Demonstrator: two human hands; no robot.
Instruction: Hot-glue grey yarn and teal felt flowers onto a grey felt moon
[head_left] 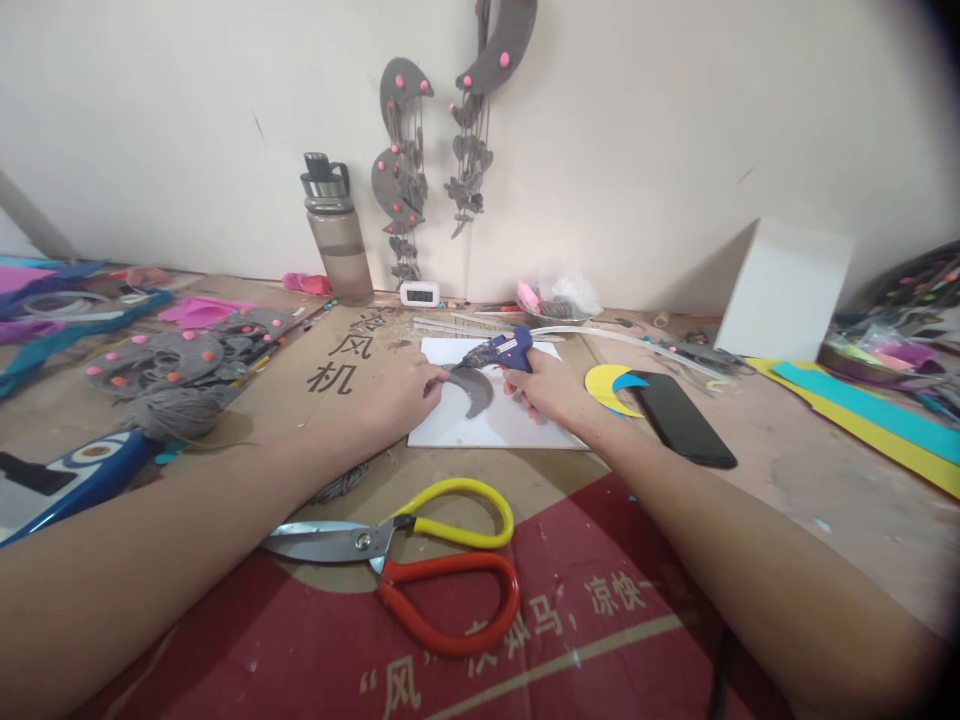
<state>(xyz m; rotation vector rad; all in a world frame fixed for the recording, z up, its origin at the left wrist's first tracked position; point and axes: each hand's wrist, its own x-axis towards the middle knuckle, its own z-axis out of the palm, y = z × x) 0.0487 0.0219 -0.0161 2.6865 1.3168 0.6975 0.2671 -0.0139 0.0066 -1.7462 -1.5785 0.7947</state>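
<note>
My right hand (541,388) is wrapped round a blue hot glue gun (499,350), with a long clear glue stick (622,340) running out behind it. The gun's nozzle points left, over the upper end of a grey felt crescent (477,392). That crescent lies on a white board (439,428). At the board's left edge, my left hand (411,398) pinches the crescent's upper tip between closed fingers. Nearer to me, between my forearms, lies a pair of scissors (364,541) with one yellow and one red handle.
To the right are a yellow and blue paper crescent (609,388) and a black phone (684,418). A water bottle (337,240) and small clock (419,293) stand by the wall. Grey felt pieces (180,355) and yarn (176,408) lie left. Grey crescent hangings (397,190) hang behind.
</note>
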